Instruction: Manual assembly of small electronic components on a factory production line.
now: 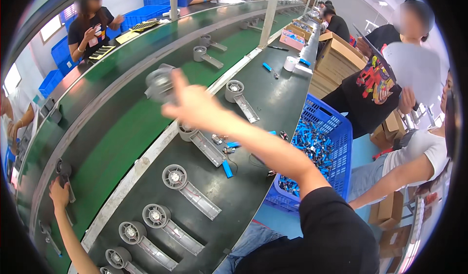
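My right hand [195, 107] is raised over the green conveyor belt [114, 149], its fingers closed round a grey handheld-fan housing [162, 84] blurred by motion. At the lower left, my left hand [59, 195] reaches across the belt, its fingers curled on another grey fan housing [63, 168] near the belt's far side. Along the dark worktop several half-built fans lie in a row, round heads toward the belt and handles open; one fan [174, 176] is near the middle. Beside them are a blue battery cell [227, 169] and small wired parts.
A blue crate [348, 149] full of blue cells with wires stands against the worktop's right edge. A pale rail [141, 165] divides worktop and belt. Further fans [200, 53] sit on the belt. People stand close at right, beside cardboard boxes [336, 54]; others sit across the belt.
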Available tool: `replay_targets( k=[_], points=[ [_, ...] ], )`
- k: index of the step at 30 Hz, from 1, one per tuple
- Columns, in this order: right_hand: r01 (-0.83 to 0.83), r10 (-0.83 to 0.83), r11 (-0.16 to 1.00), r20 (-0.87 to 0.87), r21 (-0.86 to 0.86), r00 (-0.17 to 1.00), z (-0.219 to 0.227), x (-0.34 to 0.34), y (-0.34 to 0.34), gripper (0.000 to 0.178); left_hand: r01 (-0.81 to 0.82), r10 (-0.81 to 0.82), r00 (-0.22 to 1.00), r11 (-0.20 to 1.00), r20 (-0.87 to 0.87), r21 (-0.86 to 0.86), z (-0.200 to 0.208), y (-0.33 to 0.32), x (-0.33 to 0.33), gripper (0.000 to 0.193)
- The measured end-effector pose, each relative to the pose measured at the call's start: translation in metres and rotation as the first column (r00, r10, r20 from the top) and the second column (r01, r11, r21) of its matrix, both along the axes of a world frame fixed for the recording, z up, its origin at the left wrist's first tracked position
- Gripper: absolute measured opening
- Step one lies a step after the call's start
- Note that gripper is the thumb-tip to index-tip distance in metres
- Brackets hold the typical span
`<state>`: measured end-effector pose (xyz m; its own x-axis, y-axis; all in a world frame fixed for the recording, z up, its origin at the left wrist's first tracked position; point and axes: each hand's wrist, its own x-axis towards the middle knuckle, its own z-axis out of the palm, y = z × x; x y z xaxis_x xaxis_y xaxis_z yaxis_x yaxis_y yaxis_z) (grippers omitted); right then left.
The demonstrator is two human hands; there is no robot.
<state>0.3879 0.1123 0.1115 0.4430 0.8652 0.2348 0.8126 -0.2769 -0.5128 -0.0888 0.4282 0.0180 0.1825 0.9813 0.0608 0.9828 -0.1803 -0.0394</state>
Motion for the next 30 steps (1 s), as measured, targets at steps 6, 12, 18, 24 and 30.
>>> replay_targets(
  k=[6, 12, 18, 24, 30],
  points=[
    [0.462, -0.444, 0.886, 0.214, -0.035, 0.87, -0.038, 0.176, -0.114, 0.061, 0.005, -0.005, 1.0, 1.0, 0.023, -0.016, 0.012, -0.012, 0.016, 0.044],
    [0.414, -0.405, 0.905, 0.101, -0.099, 0.909, -0.113, 0.243, -0.151, 0.062, 0.0, -0.002, 0.999, 0.998, 0.035, 0.065, 0.01, -0.008, 0.01, 0.033],
    [0.416, -0.378, 0.9, 0.241, -0.13, 0.894, -0.093, 0.224, -0.142, 0.071, 0.049, -0.059, 0.997, 0.984, 0.053, 0.169, 0.017, 0.0, -0.007, 0.036],
    [0.312, -0.289, 0.929, -0.135, 0.2, 0.948, -0.073, 0.177, -0.19, 0.043, -0.102, -0.056, 0.932, 0.907, 0.357, 0.409, 0.054, 0.008, -0.009, 0.029],
    [0.276, -0.258, 0.952, -0.138, 0.133, 0.956, -0.059, 0.071, -0.179, 0.035, -0.116, 0.023, 0.885, 0.979, 0.465, 0.17, 0.05, 0.012, -0.029, 0.04]
  ],
)
